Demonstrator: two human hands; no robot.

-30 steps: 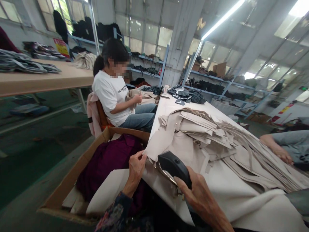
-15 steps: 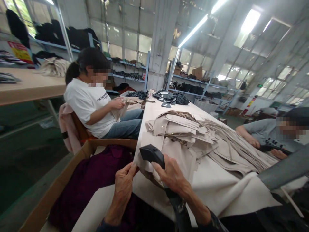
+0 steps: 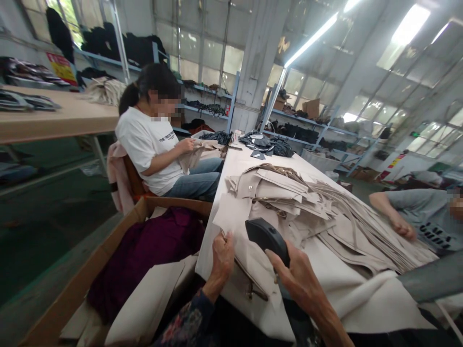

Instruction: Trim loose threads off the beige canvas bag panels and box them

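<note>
My left hand (image 3: 222,255) pinches the edge of a beige fabric piece (image 3: 253,260) at the near left corner of the table. Metal hardware shows on the lower part of that piece. In my right hand (image 3: 300,274) is a black handheld tool (image 3: 267,238), its broad head pointing up and left over the fabric. The fingers wrap round its body. Just beyond both hands lies a heap of beige fabric pieces (image 3: 278,188) on the white table (image 3: 226,178).
At the left is a cardboard box (image 3: 90,270) holding purple cloth (image 3: 152,246) and beige pieces. A seated person (image 3: 152,144) handles beige fabric beyond it. Another person (image 3: 415,207) leans in at the right, near long beige strips and a grey pole (image 3: 434,277).
My left hand has moved right and up, with the beige piece now raised and hanging between my hands. The black tool has shifted right. The whole view has turned slightly left.
</note>
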